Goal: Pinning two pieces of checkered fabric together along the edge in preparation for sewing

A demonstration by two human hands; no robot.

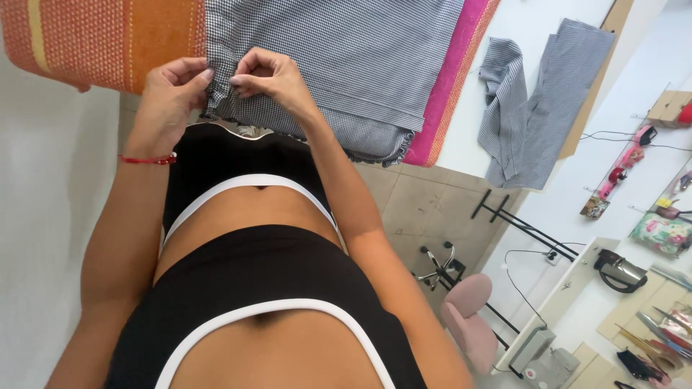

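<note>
A black-and-white checked fabric (360,65) lies over an orange and pink woven cloth (108,36) on the table in front of me. My left hand (169,94), with a red string bracelet at the wrist, pinches the fabric's near edge. My right hand (270,75) pinches the same edge just beside it, fingertips curled. Both hands sit close together at the table's front edge, above my black top.
More checked fabric pieces (537,101) hang off a white table at the right. A pink swivel chair (468,317) stands on the tiled floor. A sewing machine (540,356), an iron (620,270) and hanging tools on the wall are at far right.
</note>
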